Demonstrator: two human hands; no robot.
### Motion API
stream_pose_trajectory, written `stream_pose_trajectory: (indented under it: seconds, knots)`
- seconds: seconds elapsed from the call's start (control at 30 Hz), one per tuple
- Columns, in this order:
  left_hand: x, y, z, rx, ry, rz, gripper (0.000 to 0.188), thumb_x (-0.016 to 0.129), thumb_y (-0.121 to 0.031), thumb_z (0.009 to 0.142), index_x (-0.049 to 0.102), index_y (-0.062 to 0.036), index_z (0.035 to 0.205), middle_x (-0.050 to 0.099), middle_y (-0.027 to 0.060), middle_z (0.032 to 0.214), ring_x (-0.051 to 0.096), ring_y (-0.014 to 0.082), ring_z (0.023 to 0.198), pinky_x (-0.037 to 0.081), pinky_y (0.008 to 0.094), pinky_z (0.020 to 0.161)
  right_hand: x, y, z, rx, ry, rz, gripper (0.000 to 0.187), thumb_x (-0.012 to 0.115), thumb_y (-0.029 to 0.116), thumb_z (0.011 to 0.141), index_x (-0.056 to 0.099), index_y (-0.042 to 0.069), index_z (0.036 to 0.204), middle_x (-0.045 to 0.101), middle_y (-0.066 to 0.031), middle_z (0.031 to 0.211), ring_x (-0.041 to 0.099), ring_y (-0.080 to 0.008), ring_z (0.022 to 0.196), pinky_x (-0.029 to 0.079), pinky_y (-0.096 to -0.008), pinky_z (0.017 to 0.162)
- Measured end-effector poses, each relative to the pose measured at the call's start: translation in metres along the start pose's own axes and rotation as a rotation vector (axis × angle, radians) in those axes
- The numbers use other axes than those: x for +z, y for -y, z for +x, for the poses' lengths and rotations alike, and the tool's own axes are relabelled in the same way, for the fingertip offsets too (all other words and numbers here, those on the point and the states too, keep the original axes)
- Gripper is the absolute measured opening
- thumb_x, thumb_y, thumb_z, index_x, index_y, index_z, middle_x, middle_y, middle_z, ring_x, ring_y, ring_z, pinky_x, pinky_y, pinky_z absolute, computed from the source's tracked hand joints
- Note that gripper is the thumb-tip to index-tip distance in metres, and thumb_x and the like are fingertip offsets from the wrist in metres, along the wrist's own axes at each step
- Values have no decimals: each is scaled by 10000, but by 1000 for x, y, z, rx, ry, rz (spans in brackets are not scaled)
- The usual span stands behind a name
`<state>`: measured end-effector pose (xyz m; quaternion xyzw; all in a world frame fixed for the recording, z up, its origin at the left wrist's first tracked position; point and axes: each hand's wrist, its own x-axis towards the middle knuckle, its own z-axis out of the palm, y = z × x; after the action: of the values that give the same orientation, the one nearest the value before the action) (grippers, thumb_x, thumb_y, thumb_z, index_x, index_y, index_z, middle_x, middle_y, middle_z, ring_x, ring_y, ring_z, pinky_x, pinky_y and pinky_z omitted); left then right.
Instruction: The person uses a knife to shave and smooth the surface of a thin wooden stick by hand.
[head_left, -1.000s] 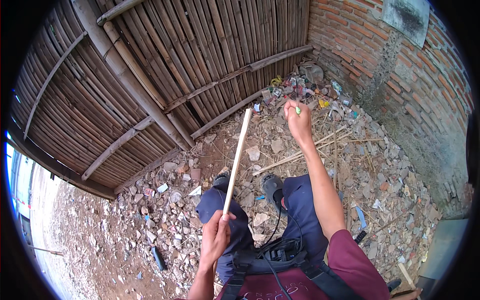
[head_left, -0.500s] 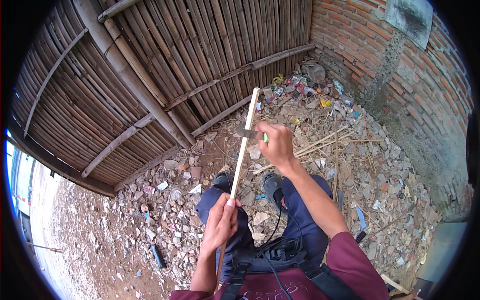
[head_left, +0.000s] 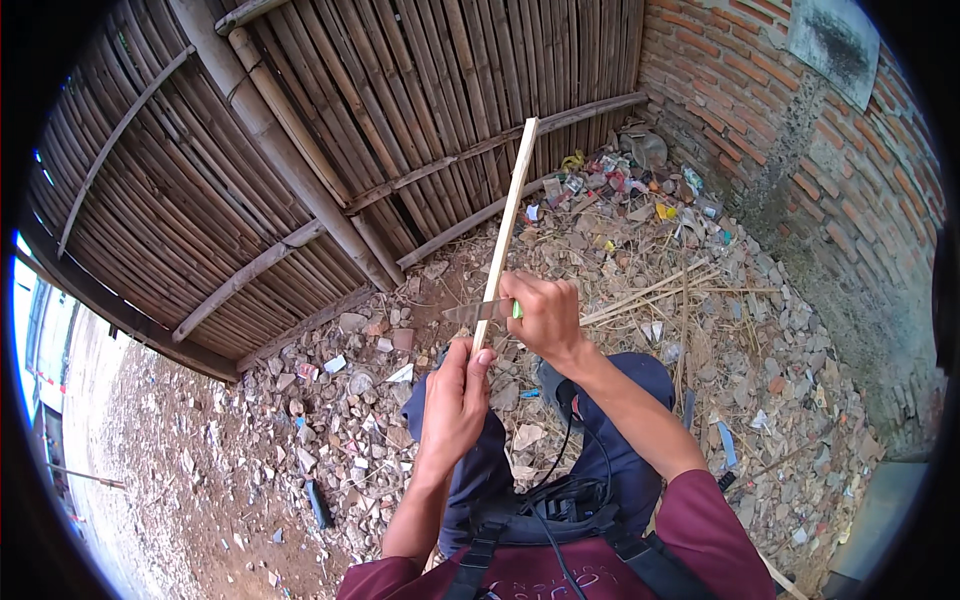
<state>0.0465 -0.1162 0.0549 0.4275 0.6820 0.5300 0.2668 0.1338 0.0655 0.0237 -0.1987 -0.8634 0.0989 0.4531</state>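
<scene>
The left hand [head_left: 456, 402] is clamped on a long, pale wooden strip [head_left: 511, 220] extending away from it. Just beyond, the right hand [head_left: 547, 314] grips a green-handled metal knife [head_left: 500, 310], its blade [head_left: 468, 313] across the strip; farther off stands a brown slatted wall [head_left: 430, 100]

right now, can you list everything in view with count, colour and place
wooden strip: one, pale, upright-slanting ahead
knife: one, grey blade, green handle, blade across strip
slatted wall: one, brown, ahead and left
brick wall: one, orange and grey, right
panel: one, grey, on brick wall
litter: many, mixed colours, far corner
rubble: many, mostly grey-brown, across ground
thin sticks: several, tan, ground at right
cables and straps: several, black, lap and chest
trousers: one pair, dark blue, below
shirt: one, maroon, lower edge
left hand: one, bare, gripping strip
right hand: one, bare, gripping knife
</scene>
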Motion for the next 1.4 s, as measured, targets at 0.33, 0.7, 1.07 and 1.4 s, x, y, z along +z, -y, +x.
stream_pose_trajectory:
  seconds: [0.33,0.7,1.07,1.4]
  knots:
    - [22,-4,8,227,-149,345,153,578,-114,1096,534,2,1007,603,272,673,627,492,635,421,547,539,2,-3,-3,28,20,11,150,728,147,787,630,92,887,665,-98,701,694,-335,582,525,-467,519]
    - [31,-7,7,283,-181,386,151,573,-113,1093,520,-6,1000,609,264,654,643,491,628,429,565,523,-4,-4,5,61,-24,12,160,686,189,806,606,86,898,667,-110,708,696,-340,583,515,-463,495]
    - [37,-4,-10,217,-124,435,182,576,-126,1094,499,-11,977,599,254,626,638,480,601,434,563,488,1,-40,17,183,-171,-35,62,633,118,901,662,74,868,643,-84,602,655,-249,502,439,-400,441]
    - [34,-2,-31,149,-59,256,142,594,-115,1091,573,-9,998,584,224,615,630,427,547,418,500,485,-27,-60,16,266,-280,-90,106,639,37,909,724,50,847,654,-119,578,656,-275,503,445,-400,474]
